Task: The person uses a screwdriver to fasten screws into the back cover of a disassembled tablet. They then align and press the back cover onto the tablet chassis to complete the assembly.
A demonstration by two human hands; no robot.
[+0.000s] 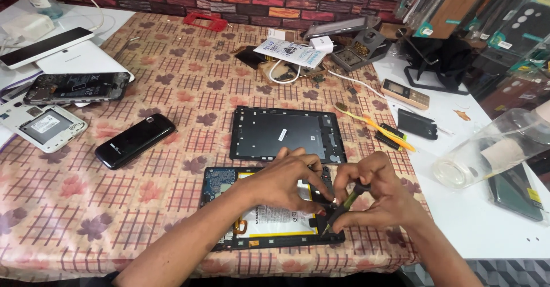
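Note:
An opened tablet (229, 191) lies near the table's front edge, its blue circuit board and white battery exposed. My left hand (286, 179) rests on the battery, fingers pressing near the tablet's right side. My right hand (378, 191) holds a green-handled screwdriver (342, 209), its tip pointing down at the tablet's lower right corner. The tablet's black back cover (286, 133) lies just behind, inner side up.
A black phone (135, 140), an opened phone (75, 87) and a white phone shell (41, 126) lie to the left. Behind are cables, papers and a soldering stand (361, 49). At right are a yellow tool (378, 128), a small phone (405, 94) and a clear plastic container (492, 147).

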